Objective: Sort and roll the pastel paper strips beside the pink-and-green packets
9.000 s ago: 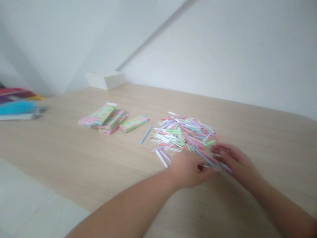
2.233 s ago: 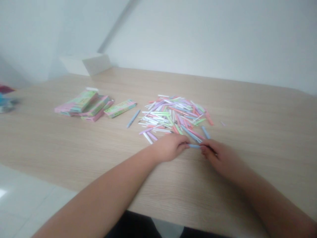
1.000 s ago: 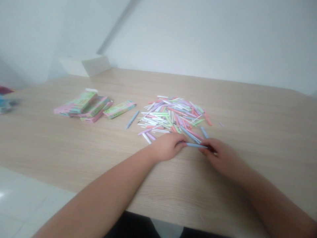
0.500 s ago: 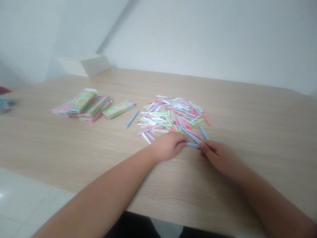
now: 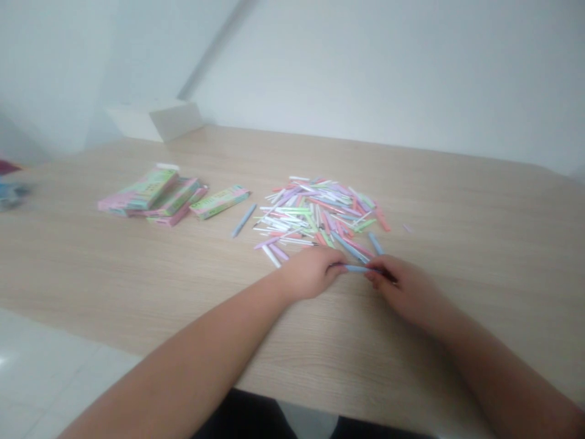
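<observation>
A pale blue stick [image 5: 359, 268] spans the gap between the left hand [image 5: 311, 272] and the right hand [image 5: 406, 286], each pinching one end, its long axis running left to right. A heap of pastel sticks [image 5: 315, 213] lies just beyond on the tabletop [image 5: 457, 341].

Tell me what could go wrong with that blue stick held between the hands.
The pale blue stick is held only by the fingertips of the left hand and right hand, so it may slip or bend. Both hands sit right by the pile of pastel sticks; a careless knock could scatter it across the wooden table.
</observation>
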{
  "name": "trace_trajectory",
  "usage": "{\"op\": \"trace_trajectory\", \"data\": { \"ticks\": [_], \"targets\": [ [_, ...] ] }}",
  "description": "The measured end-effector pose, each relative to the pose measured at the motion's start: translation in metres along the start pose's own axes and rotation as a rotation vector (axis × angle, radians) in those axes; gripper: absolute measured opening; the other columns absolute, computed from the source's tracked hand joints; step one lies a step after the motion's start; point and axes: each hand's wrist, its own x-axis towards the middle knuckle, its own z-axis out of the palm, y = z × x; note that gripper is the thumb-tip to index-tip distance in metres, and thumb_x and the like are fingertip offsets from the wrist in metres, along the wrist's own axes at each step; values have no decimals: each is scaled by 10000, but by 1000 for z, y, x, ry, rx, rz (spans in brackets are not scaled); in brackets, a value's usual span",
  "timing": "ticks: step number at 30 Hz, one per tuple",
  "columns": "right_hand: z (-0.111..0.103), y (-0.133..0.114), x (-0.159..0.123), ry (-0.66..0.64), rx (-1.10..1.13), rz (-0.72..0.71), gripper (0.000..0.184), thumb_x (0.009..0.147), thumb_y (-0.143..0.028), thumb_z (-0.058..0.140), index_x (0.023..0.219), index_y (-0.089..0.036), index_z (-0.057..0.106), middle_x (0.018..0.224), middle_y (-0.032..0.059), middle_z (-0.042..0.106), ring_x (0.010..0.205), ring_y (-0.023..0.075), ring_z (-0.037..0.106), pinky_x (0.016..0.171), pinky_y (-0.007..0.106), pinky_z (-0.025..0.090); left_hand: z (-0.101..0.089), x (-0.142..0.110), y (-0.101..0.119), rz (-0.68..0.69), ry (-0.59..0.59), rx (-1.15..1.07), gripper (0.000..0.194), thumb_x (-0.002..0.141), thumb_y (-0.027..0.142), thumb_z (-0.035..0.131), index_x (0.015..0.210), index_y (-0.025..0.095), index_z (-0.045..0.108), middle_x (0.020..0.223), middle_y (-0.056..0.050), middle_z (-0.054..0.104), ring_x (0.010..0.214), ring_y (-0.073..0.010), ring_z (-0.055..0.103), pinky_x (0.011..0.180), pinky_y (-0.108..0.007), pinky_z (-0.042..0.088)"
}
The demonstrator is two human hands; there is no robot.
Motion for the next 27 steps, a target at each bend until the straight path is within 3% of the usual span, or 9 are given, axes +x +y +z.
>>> {"op": "trace_trajectory", "data": {
  "ticks": [4,6,8,12,16,19,23,27],
  "targets": [
    [0,-2,1,-6,11,8,239,1007,-407,515,981,-257,699,808,22,728,715,220,664,634,335,475,3,0,1,4,19,-10,263,1019,305,509,1083,186,735,1050,-80,746,1008,-235,670,927,-382,507],
    [0,-2,1,21,24,28,245,1006,-422,515,990,-253,692,805,23,726,712,222,661,635,339,473,5,1,0,-32,66,-129,247,998,304,543,1117,198,731,1084,-76,746,1016,-226,669,933,-384,515],
    [0,1,1,67,54,60,252,1008,-436,508,986,-247,673,791,23,721,712,221,660,642,342,477,5,3,0,-152,131,-402,271,964,331,599,1180,207,707,1139,-78,742,945,-198,681,852,-352,546],
    [5,6,3,100,149,140,256,1016,-464,497,953,-248,617,746,10,703,687,207,658,640,337,488,-2,9,-1,-448,274,-1216,366,977,424,562,1218,161,644,1218,-131,722,770,-134,692,650,-246,545],
    [16,1,2,16,340,146,245,1019,-475,484,980,-254,582,729,-5,682,661,197,657,644,336,510,-12,11,1,-534,320,-1700,297,1016,314,449,1088,114,657,1163,-158,744,821,-130,726,753,-238,581],
    [19,-11,-1,-49,405,140,229,1015,-457,485,967,-249,566,716,-7,669,638,187,645,632,330,504,-14,10,4,-532,231,-1833,285,1011,249,437,1059,102,676,1149,-156,753,884,-152,747,823,-264,589],
    [16,-26,-4,-80,393,137,193,996,-423,498,981,-241,562,702,-6,660,622,187,633,623,333,489,-11,7,8,-491,32,-1887,505,1050,426,346,1065,74,709,1136,-192,753,938,-216,760,823,-314,604],
    [12,-30,-5,-94,370,132,178,990,-410,507,979,-244,571,704,-7,662,626,188,631,622,333,483,-10,6,10,-519,12,-1832,602,1044,489,304,1019,59,724,1073,-196,763,898,-231,765,765,-312,610]
  ]
}}
